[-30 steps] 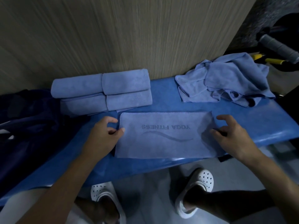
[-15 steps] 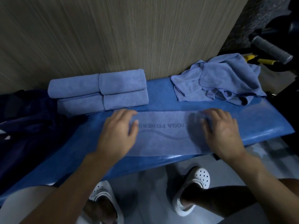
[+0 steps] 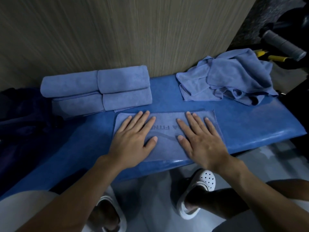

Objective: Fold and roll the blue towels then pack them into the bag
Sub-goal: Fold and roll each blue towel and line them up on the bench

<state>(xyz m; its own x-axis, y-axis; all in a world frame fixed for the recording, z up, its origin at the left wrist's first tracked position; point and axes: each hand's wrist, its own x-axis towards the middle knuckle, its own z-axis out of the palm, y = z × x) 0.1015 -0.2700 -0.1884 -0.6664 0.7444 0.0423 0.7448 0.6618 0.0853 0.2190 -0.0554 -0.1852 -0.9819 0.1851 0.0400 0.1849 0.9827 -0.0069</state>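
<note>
Fingers [image 3: 194, 123] of the left hand [image 3: 132, 139] and right hand [image 3: 205, 143] lie straight and slightly apart, pressing the folded towel [image 3: 167, 146] flat at the near edge of the desk [image 3: 250, 129]. Best to smooth outward, square the edges, then roll tightly from one end.

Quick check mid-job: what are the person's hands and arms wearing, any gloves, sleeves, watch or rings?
Nothing that shows. The left hand and right hand are bare: no gloves, rings or markings. No watch or band on either wrist; the left forearm and right forearm are unsleeved to the frame's edge.
</note>
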